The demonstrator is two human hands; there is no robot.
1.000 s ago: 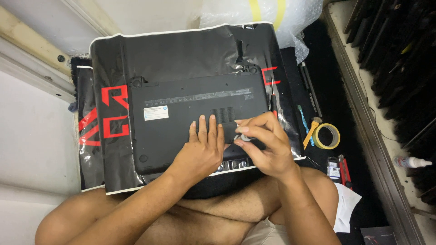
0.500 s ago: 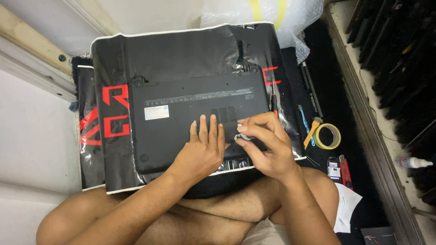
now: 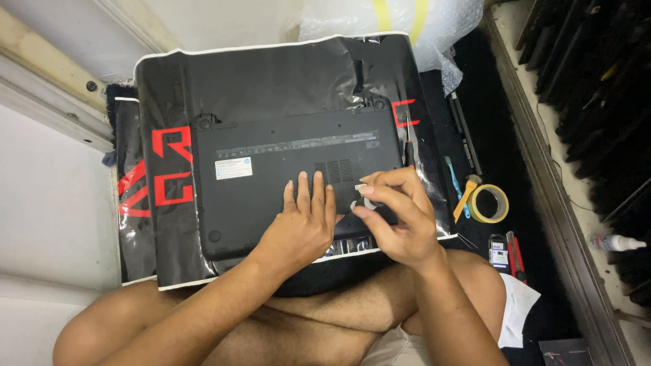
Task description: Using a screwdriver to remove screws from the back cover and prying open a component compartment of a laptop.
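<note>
Fingers (image 3: 371,192) of the right hand (image 3: 400,220) pinch a white scrap (image 3: 364,203) — left hand (image 3: 302,227) flat.

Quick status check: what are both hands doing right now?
Left hand flat on upturned black laptop. Right hand pinching a small pale piece at laptop's near edge. Screwdriver beside laptop, untouched.

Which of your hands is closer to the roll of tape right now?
Right. The right hand is over the laptop's near right corner, with the tape roll just beyond it on the dark mat. The left hand lies flat on the laptop's base, farther from the roll.
</note>
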